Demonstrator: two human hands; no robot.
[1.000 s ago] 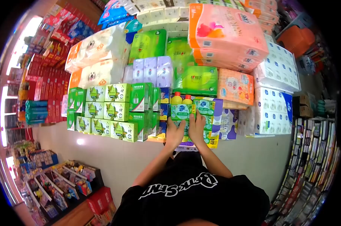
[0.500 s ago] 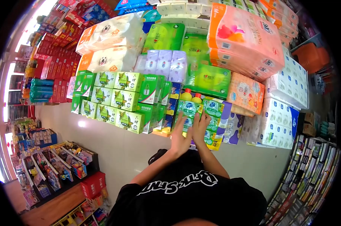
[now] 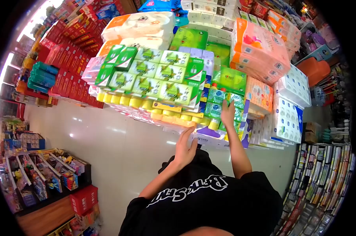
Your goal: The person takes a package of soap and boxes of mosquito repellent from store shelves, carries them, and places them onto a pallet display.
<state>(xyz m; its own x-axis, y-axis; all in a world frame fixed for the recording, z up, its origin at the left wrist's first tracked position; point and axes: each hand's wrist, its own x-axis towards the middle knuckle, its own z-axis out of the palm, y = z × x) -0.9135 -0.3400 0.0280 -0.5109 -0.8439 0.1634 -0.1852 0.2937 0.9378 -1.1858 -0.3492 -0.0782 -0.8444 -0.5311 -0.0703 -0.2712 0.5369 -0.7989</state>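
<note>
My right hand (image 3: 228, 114) lies over the small green packs (image 3: 213, 110), fingers stretched up along them and seemingly touching. It is open, and I see nothing gripped in it. Lower and to the left, my left hand (image 3: 185, 148) is open with fingers extended, by the front edge of the display and holding nothing. Left of the packs stands a stack of light green boxes with leaf pictures (image 3: 172, 73), next to green-and-white boxes (image 3: 195, 69). Beneath them runs a row of yellow-capped items (image 3: 135, 103). Red and yellow bottle tops (image 3: 214, 85) show behind the green packs.
Tissue packs rise behind: green ones (image 3: 232, 80), pink ones (image 3: 260, 47) and orange ones (image 3: 259, 94). White paper rolls in packs (image 3: 288, 120) stand at the right. A rack of small goods (image 3: 40, 177) is at lower left, a packed shelf (image 3: 319, 181) at lower right.
My left hand has come off the green packs, down and to the left. My right hand has shifted up and right, its fingers straighter. The view has turned, showing more yellow-capped items.
</note>
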